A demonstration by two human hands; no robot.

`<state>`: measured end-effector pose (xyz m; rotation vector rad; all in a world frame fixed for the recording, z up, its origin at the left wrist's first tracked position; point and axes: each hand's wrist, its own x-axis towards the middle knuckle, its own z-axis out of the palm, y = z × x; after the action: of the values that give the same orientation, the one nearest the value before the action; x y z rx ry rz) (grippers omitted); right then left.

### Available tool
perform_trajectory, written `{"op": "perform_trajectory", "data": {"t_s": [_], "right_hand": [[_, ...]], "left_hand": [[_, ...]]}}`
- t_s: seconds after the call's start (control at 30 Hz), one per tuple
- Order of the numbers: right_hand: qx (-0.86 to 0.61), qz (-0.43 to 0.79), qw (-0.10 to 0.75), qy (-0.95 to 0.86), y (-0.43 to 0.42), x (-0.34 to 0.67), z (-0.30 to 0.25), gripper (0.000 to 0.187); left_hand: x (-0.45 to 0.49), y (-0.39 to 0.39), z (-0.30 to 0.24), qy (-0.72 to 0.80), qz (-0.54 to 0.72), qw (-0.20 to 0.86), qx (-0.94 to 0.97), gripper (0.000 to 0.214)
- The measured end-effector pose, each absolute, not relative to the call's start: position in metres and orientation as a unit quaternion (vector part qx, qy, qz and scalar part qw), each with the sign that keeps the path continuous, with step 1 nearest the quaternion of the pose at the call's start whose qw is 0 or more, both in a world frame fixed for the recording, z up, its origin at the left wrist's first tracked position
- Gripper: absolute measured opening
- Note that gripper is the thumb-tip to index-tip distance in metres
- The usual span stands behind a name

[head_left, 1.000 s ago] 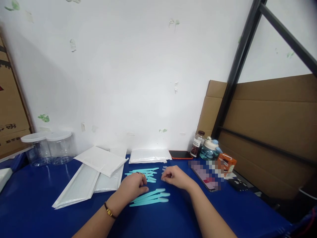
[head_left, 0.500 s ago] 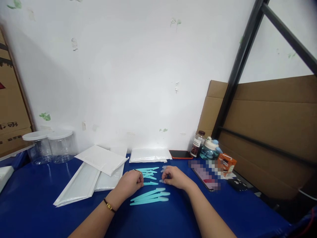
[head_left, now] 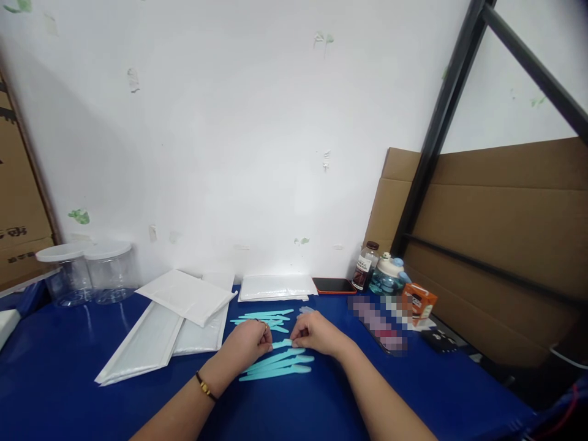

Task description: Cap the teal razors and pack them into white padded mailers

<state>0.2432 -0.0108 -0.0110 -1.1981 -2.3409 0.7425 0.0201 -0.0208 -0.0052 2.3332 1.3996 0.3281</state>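
Note:
On the blue table (head_left: 68,380) lie several thin turquoise plastic sticks in two groups: a loose pile (head_left: 264,317) farther back and a neat row of three (head_left: 278,366) nearer me. My left hand (head_left: 248,344) and my right hand (head_left: 315,334) meet between the groups. Both pinch the ends of one turquoise stick (head_left: 282,344), the left at its left end, the right at its right end. A gold bracelet is on my left wrist.
White padded envelopes (head_left: 184,300) lie at the left, another stack (head_left: 275,286) at the back. Two clear lidded jars (head_left: 87,272) stand far left. A phone (head_left: 334,285), bottle (head_left: 364,266), blue-white container (head_left: 388,275) and orange box (head_left: 418,303) sit at the right, beside cardboard and a black frame.
Both hands drew together toward me. A stick from the far pile now sits pinched between them, just above the row of three.

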Motion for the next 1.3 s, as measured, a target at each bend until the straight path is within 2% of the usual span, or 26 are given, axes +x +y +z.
{"op": "perform_trajectory", "data": {"t_s": [0.1,0.23,0.37,0.53,0.67,0.8,1.0,1.17,1.3], "right_hand": [[-0.426,0.23,0.231,-0.844,-0.007,0.253,-0.008,0.011],[-0.504,0.142,0.281,-0.804,0.0,0.275,-0.006,0.017],[-0.532,0.113,0.248,-0.802,0.003,0.286,-0.009,0.017],[-0.555,0.079,0.195,-0.805,0.003,0.285,-0.013,0.025],[-0.573,0.093,0.176,-0.795,0.004,0.284,-0.016,0.02],[-0.539,0.146,0.2,-0.805,0.004,0.278,-0.017,0.019],[-0.53,0.177,0.219,-0.8,0.002,0.273,-0.014,0.018],[-0.529,0.194,0.219,-0.797,0.001,0.272,-0.013,0.012],[-0.497,0.216,0.217,-0.812,-0.001,0.263,-0.015,0.016]], "left_hand": [[0.018,-0.02,-0.003,0.495,0.129,0.18,0.84,0.013],[0.004,-0.012,0.0,0.527,0.174,0.091,0.827,0.019],[-0.003,-0.007,-0.002,0.517,0.161,0.075,0.837,0.013],[0.0,-0.007,-0.003,0.498,0.157,0.037,0.852,0.017],[-0.003,-0.003,-0.004,0.513,0.13,0.018,0.848,0.021],[-0.005,0.0,-0.005,0.518,0.156,0.003,0.841,0.03],[0.001,-0.004,-0.007,0.464,0.168,0.012,0.87,0.02],[0.003,-0.005,-0.006,0.474,0.164,0.023,0.865,0.014],[0.006,-0.006,-0.005,0.479,0.16,0.041,0.862,0.01]]}}
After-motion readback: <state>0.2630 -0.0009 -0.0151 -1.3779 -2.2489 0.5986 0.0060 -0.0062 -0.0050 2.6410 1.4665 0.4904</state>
